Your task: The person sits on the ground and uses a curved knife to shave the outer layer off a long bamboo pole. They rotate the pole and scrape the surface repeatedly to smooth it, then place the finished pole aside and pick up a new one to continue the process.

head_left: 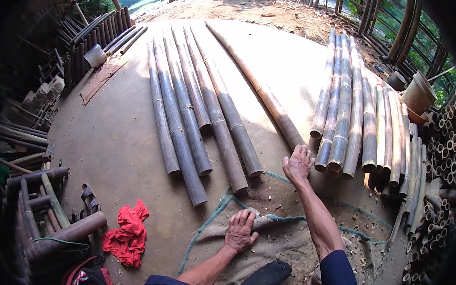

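Right hand (pixel 298 161) touches one bamboo pole (pixel 265 93), left hand (pixel 241 230) rests near six others (pixel 218 124).

Head view: wide fisheye camera on my head, left of a pair, picture upright. Looks down and forward from above my bare left hand (pixel 240 230) and bare right hand (pixel 298 162), both near. Spans the smooth grey-brown floor (pixel 97 150) to sunlit brown earth (pixel 236 10), well beyond. Rim dark, rounded.
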A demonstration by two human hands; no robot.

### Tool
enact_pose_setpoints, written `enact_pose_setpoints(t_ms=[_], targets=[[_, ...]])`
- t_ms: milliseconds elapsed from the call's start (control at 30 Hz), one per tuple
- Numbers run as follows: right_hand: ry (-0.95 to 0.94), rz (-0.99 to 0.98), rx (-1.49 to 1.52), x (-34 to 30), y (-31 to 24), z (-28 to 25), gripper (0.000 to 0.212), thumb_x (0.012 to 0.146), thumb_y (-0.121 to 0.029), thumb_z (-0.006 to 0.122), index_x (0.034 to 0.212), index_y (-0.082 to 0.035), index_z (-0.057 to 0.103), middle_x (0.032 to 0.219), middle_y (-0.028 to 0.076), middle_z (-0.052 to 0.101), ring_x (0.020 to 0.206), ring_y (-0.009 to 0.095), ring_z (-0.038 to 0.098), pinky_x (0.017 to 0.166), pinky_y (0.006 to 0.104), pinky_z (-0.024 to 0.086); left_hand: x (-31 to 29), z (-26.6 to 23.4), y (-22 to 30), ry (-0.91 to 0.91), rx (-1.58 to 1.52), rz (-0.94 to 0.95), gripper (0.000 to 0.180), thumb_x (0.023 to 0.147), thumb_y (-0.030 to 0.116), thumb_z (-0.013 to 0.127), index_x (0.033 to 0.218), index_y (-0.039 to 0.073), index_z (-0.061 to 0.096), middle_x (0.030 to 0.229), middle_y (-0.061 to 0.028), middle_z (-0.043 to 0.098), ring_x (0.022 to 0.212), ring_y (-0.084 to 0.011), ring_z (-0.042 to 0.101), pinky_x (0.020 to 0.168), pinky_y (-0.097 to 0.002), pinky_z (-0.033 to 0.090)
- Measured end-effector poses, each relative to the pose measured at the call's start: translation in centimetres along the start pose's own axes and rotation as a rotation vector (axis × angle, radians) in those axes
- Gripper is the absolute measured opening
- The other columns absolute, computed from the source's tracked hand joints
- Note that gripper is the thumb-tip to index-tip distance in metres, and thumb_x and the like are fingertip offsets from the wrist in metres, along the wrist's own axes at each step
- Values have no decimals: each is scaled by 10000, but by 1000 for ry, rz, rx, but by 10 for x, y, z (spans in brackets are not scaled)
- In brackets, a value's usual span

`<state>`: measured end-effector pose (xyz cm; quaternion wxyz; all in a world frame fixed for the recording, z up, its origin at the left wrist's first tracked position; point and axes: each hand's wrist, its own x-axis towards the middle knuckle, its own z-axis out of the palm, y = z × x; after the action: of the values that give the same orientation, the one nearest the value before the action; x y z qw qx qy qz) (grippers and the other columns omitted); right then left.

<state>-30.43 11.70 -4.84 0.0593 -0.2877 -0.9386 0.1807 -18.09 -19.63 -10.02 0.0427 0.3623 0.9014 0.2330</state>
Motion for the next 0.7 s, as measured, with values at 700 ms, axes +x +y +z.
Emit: enact_pose_setpoints(t_ms=[700], targets=[[-234, 42, 257, -199, 35, -93, 694, 788, -486, 878, 1150, 27, 581, 1052, 308, 703, 1019, 486, 693, 900, 568, 551, -4, -6, -5, 58, -19, 2, 878, 752, 333, 818, 1527, 92, 483, 1532, -175, 462, 1474, -381, 412, 1231, -533, 307]])
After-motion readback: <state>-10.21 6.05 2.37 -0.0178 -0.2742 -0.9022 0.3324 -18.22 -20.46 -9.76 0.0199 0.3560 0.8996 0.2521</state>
